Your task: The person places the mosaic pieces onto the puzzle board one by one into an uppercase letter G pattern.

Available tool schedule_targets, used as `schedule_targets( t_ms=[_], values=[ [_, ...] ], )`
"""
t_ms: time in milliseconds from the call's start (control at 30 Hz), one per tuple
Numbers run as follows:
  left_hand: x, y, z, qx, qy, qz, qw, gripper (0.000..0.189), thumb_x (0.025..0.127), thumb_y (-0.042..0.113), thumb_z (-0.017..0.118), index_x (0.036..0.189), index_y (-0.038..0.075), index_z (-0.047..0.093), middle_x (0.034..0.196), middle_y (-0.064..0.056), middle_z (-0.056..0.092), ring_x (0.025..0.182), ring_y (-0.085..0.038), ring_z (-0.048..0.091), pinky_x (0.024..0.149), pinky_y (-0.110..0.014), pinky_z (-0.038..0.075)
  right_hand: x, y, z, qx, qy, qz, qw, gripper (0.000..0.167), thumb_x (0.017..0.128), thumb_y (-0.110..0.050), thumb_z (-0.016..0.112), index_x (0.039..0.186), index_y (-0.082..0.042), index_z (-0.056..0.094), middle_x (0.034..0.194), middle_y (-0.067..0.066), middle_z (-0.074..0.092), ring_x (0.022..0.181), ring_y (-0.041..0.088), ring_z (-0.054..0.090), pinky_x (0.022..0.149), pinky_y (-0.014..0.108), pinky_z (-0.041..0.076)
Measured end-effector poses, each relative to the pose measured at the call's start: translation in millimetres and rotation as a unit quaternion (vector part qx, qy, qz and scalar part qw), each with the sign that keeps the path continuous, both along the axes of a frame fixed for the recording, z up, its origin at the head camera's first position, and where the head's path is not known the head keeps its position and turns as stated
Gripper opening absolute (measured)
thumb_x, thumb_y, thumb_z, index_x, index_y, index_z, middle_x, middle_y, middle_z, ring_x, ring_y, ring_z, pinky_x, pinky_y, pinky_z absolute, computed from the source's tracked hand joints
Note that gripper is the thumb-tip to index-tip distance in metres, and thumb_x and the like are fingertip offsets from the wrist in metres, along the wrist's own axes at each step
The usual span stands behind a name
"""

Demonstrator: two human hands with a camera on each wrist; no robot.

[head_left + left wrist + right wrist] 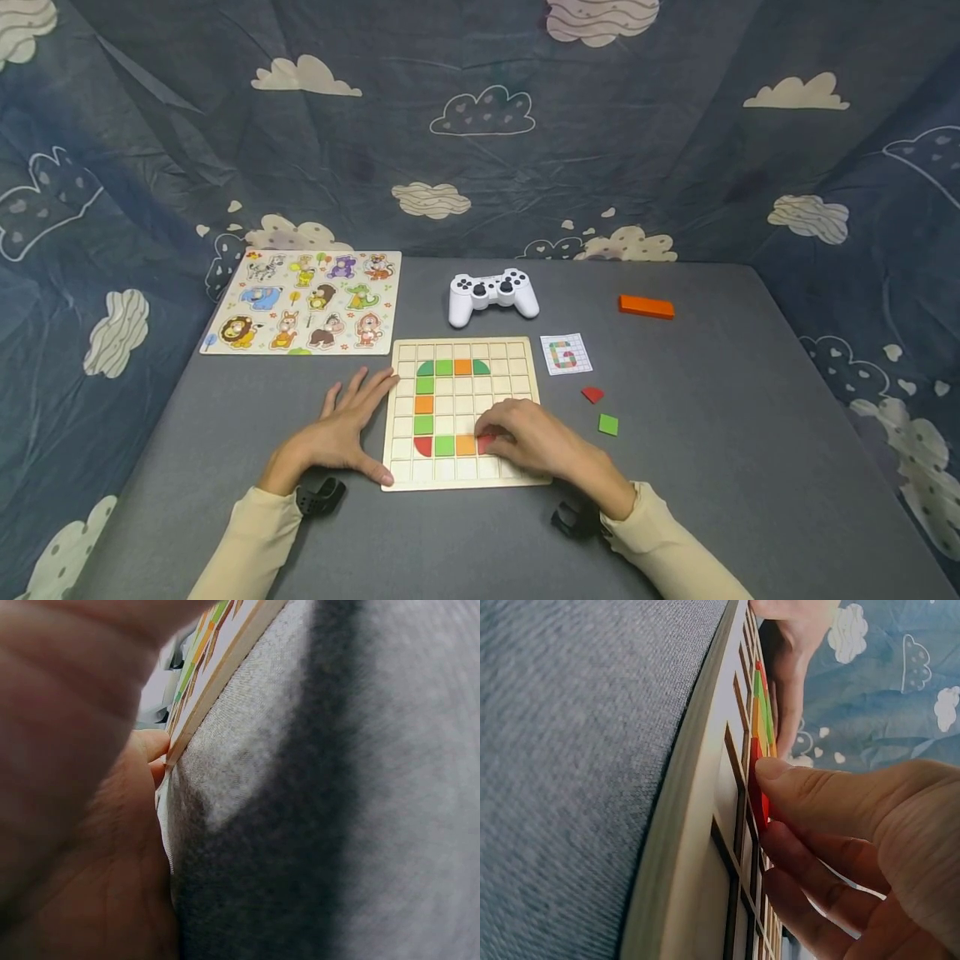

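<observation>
A wooden grid board (pixel 506 472) lies in front of the person, with green, orange and red tiles set in its squares in a C-like outline. My left hand (pixel 341 431) spreads its fingers along the board's left side, thumb and fingertips at the edge. At the lower right of the outline, my right hand (pixel 531 435) pinches a red quarter-round tile (pixel 484 445) between thumb and fingers. In the right wrist view this red tile (pixel 757 776) lies at the grid beside an orange tile (pixel 758 718). The fingers partly cover it.
Right of the board lie a small pattern card (pixel 566 354), a loose red tile (pixel 592 394) and a green square tile (pixel 608 425). Behind stand a white game controller (pixel 493 294) and an orange block (pixel 646 307). An animal puzzle board (pixel 303 302) lies at the back left.
</observation>
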State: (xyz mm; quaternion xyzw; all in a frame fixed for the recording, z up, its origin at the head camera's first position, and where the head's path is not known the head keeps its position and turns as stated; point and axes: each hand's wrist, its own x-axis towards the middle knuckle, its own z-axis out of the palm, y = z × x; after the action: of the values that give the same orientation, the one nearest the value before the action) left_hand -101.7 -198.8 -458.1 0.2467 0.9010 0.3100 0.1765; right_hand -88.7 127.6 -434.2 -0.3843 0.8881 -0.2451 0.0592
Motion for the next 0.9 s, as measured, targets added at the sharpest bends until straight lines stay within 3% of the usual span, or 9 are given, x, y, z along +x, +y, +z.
schedule_targets(
  t_ms=[467, 767, 900],
  values=[
    [0.3, -0.3, -0.4, 0.000, 0.001, 0.001, 1.0000, 0.143, 0.052, 0.055, 0.095, 0.161, 0.011, 0.013, 0.169, -0.015, 0.006, 0.152, -0.049, -0.007, 0.113, -0.072, -0.006, -3.3, 10, 3.6, 0.003, -0.008, -0.005, 0.9999, 0.016, 0.089, -0.015, 0.076, 0.105, -0.014, 0.074, 0.102, -0.006, 0.073, 0.096, 0.009, 0.065, 0.092, 0.031, 0.053],
    [1.1, 0.0, 0.4, 0.001, -0.001, 0.001, 1.0000, 0.142, 0.053, 0.056, 0.094, 0.161, 0.011, 0.013, 0.169, -0.014, 0.006, 0.152, -0.048, -0.007, 0.113, -0.071, -0.006, -3.7, 44, 10.3, -0.008, -0.016, -0.026, 0.9995, 0.020, 0.087, -0.014, 0.077, 0.107, -0.010, 0.074, 0.098, -0.002, 0.073, 0.083, 0.011, 0.062, 0.078, 0.028, 0.053],
    [1.1, 0.2, 1.1, -0.003, -0.001, 0.000, 1.0000, 0.142, 0.053, 0.056, 0.094, 0.161, 0.011, 0.014, 0.169, -0.013, 0.006, 0.153, -0.047, -0.007, 0.113, -0.070, -0.006, -2.3, 61, 10.5, -0.009, -0.010, -0.046, 0.9989, 0.021, 0.086, -0.015, 0.079, 0.106, -0.011, 0.074, 0.095, -0.002, 0.072, 0.083, 0.013, 0.063, 0.077, 0.031, 0.054]
  ],
)
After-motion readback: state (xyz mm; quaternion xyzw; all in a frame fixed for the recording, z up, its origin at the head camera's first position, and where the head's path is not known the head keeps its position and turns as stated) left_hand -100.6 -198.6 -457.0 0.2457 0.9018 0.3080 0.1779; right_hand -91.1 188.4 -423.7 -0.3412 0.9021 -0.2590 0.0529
